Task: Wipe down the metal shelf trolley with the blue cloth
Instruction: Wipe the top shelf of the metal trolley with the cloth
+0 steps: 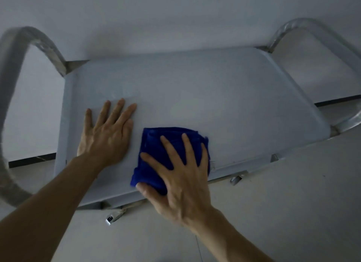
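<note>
The metal shelf trolley's top shelf point(214, 97) is a pale grey tray with raised, rounded edges, seen from above. A folded blue cloth point(154, 148) lies near the shelf's front edge. My right hand point(181, 175) presses down on the cloth with fingers spread and the thumb wrapped round its near corner. My left hand point(107, 132) lies flat on the bare shelf just left of the cloth, palm down, fingers apart, holding nothing.
Curved metal tube handles rise at the left end point(37, 44) and right end point(304, 27) of the trolley. A caster point(113, 216) shows under the front edge. Pale floor lies below, a white wall with a dark skirting strip point(31, 160) behind.
</note>
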Demonstrator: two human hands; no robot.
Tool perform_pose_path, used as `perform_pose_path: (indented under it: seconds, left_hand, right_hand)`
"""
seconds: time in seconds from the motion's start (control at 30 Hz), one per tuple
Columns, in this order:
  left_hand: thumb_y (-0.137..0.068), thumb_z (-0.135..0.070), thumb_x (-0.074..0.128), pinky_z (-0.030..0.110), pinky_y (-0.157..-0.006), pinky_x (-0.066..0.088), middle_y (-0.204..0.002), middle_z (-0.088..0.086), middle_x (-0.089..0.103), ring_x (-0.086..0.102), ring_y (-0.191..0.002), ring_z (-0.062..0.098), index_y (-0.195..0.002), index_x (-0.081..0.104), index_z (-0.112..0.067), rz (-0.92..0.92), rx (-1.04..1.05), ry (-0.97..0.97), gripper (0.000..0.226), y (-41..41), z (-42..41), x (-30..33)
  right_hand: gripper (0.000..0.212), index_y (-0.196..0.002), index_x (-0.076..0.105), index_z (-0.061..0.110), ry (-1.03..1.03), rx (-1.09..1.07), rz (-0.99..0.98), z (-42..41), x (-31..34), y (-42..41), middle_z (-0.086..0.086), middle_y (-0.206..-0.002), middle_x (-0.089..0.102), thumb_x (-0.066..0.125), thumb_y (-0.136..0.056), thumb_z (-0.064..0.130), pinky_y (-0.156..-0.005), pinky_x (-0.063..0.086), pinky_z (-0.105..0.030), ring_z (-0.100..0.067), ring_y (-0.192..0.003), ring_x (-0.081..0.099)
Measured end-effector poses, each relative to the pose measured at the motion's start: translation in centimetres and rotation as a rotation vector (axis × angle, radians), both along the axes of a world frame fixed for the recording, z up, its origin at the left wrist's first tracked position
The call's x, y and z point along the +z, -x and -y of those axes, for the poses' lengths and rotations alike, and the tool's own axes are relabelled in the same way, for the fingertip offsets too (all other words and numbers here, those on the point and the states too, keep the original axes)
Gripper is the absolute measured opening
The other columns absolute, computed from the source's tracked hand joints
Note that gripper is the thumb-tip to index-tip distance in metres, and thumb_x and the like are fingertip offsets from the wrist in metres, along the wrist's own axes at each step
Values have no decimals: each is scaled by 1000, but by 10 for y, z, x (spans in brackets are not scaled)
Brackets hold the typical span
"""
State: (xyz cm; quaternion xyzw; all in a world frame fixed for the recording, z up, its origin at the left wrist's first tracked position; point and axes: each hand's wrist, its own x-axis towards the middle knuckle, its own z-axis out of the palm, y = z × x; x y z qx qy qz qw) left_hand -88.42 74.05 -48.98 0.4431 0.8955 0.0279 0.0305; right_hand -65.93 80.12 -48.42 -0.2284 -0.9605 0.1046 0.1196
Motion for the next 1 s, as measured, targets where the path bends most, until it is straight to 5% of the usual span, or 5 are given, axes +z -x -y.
perform_pose_path:
  seconds: [0.37, 0.6, 0.77, 0.9, 1.0]
  left_hand:
    - [-93, -58, -8, 53, -119, -3, -162, -14, 3, 0, -150, 17, -148, -5, -50, 23, 10, -25, 55, -3, 0, 3]
    - [-98, -39, 43, 40, -111, 28, -152, -2, 40, 39, -137, 23, -140, 45, -30, 198, -92, 34, 43, 19, -1, 65]
    - [-93, -27, 58, 42, -99, 43, -127, 3, 64, 59, -114, 28, -116, 65, -23, -14, -162, -320, 24, 27, 36, 138]
    - [-88, -20, 63, 49, -102, 38, -134, 6, 57, 49, -123, 34, -117, 64, -22, -190, -72, -412, 28, 44, 79, 163]
    - [-91, -16, 54, 41, -92, 45, -142, 13, 42, 49, -118, 36, -134, 48, -24, 101, 192, -405, 44, 46, 98, 151]
  right_hand:
    - [73, -146, 46, 35, -159, 233, -18, -117, -8, -79, 2, -155, 41, 64, -83, 66, -114, 28, -58, -29, -148, 29]
    - [78, -147, 44, 35, -182, 217, -45, -120, -9, -75, 2, -155, 42, 59, -81, 75, -110, 35, -58, -29, -146, 34]
    - [80, -147, 39, 36, -161, 216, -10, -119, -5, -75, 1, -154, 43, 58, -80, 75, -106, 37, -60, -29, -144, 35]
    - [76, -145, 41, 33, -143, 193, 10, -116, 0, -73, -1, -152, 46, 48, -83, 76, -105, 38, -62, -32, -143, 37]
    - [76, -146, 40, 32, -178, 177, 25, -112, 0, -72, -4, -151, 47, 42, -84, 77, -104, 37, -64, -33, -143, 37]
